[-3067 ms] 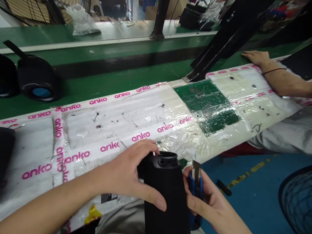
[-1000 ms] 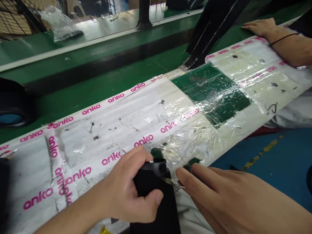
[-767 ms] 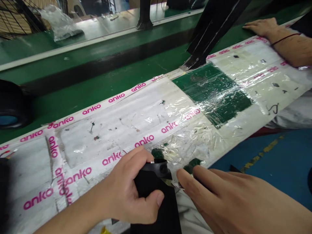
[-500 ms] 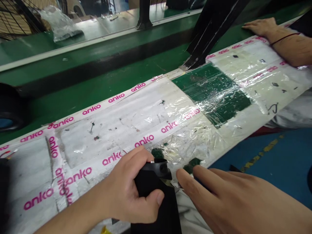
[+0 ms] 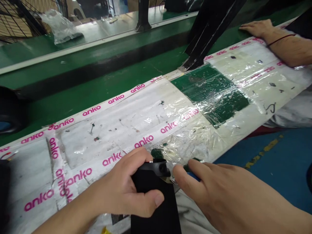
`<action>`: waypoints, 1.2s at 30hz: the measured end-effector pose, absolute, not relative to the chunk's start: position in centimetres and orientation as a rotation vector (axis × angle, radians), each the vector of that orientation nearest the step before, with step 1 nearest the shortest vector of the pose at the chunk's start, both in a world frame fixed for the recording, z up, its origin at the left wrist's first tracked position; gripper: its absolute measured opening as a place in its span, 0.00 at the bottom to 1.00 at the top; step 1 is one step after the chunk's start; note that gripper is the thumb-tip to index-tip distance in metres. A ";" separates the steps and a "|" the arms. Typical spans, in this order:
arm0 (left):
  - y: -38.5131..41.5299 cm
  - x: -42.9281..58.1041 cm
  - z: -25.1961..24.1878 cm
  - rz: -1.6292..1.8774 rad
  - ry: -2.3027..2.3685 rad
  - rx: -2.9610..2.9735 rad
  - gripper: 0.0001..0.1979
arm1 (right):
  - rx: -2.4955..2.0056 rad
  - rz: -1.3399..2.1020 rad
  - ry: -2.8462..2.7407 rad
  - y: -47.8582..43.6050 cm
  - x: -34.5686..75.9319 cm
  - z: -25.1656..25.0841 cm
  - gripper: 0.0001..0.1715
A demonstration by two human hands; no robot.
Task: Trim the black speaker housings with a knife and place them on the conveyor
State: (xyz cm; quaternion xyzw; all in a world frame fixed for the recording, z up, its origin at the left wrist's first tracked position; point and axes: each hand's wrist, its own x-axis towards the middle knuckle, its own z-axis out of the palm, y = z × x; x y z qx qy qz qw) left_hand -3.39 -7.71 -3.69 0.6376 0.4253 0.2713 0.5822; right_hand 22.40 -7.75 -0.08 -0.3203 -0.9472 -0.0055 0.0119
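Note:
My left hand point(image 5: 129, 188) is closed round the top of a black plastic part point(image 5: 156, 204), with the thumb across its near face. The part has a long flat body and a curved collar with a round hole at its upper end. My right hand point(image 5: 224, 191) is closed on a blue-handled tool point(image 5: 193, 176), mostly hidden by the fingers. A shiny metal tip shows ahead of the fingertips, right against the collar's lower right edge. Its exact shape is too small to make out.
Below lies a work surface point(image 5: 114, 130) covered in white sheets, clear film and pink-lettered tape. Another person's hand point(image 5: 260, 27) rests at the far right. A black post point(image 5: 207, 32) rises behind the surface; a clear plastic bag point(image 5: 57, 26) lies at the back left.
My right hand has moved slightly left and closer to the collar, and the tool's blue handle and metal tip now show. My left hand keeps hold of the black part.

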 end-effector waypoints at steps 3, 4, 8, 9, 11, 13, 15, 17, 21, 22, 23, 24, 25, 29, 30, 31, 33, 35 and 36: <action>-7.6 -3.8 -3.8 0.574 0.951 1.403 0.17 | -0.993 0.048 -2.960 -7.3 22.9 -1.5 0.43; -7.5 -3.9 -3.8 0.564 0.941 1.391 0.17 | -0.988 0.092 -2.963 -7.2 23.0 -2.0 0.42; -7.4 -3.9 -4.0 0.553 0.930 1.357 0.18 | -0.979 0.220 -2.970 -7.0 22.6 -4.0 0.38; -7.4 -3.7 -4.1 0.556 0.939 1.362 0.18 | -0.983 0.228 -2.967 -6.8 22.4 -4.2 0.36; -7.5 -3.5 -4.0 0.567 0.989 1.404 0.18 | -0.958 0.243 -2.965 -6.2 22.3 -3.9 0.30; -7.6 -3.2 -3.6 0.577 1.067 1.472 0.18 | -0.877 0.242 -2.979 -5.5 22.9 -2.8 0.24; -7.8 -2.9 -2.8 0.587 1.131 1.512 0.18 | -0.829 0.219 -2.920 -5.3 24.3 -1.4 0.18; -8.0 -2.6 -1.7 0.581 1.249 1.550 0.18 | -0.964 0.263 -2.699 -6.0 25.9 -0.3 0.15; -8.3 -2.4 0.2 0.480 1.550 1.637 0.17 | -1.450 0.903 -2.130 -9.8 26.3 -1.1 0.19; -8.4 -2.6 0.5 0.479 1.536 1.655 0.20 | -1.487 1.143 -2.011 -10.8 25.7 -1.7 0.26; -8.4 -2.9 0.6 0.495 1.492 1.672 0.28 | -1.514 1.329 -1.873 -11.6 24.8 -2.4 0.34; -8.3 -3.2 0.6 0.522 1.442 1.689 0.39 | -1.566 1.457 -1.694 -12.2 23.9 -3.0 0.38; -8.3 -3.6 0.6 0.551 1.405 1.699 0.48 | -1.552 1.576 -1.532 -12.5 23.1 -3.6 0.41; -7.7 -4.9 -0.1 0.552 1.352 1.586 0.48 | -1.549 1.730 -1.121 -12.2 22.1 -4.9 0.48; -7.4 -5.1 -0.2 0.542 1.318 1.547 0.41 | -1.568 1.730 -1.060 -12.0 22.4 -5.1 0.49; -7.2 -5.1 -0.4 0.537 1.283 1.516 0.35 | -1.583 1.726 -1.014 -11.8 22.8 -5.3 0.50; -6.8 -5.1 -0.6 0.543 1.226 1.474 0.25 | -1.584 1.712 -0.982 -11.4 23.4 -5.5 0.51; -6.5 -4.9 -1.0 0.547 1.199 1.422 0.22 | -1.577 1.686 -0.992 -11.2 23.7 -5.6 0.51; -6.5 -4.8 -1.3 0.548 1.187 1.396 0.22 | -1.571 1.676 -1.005 -11.1 23.7 -5.7 0.51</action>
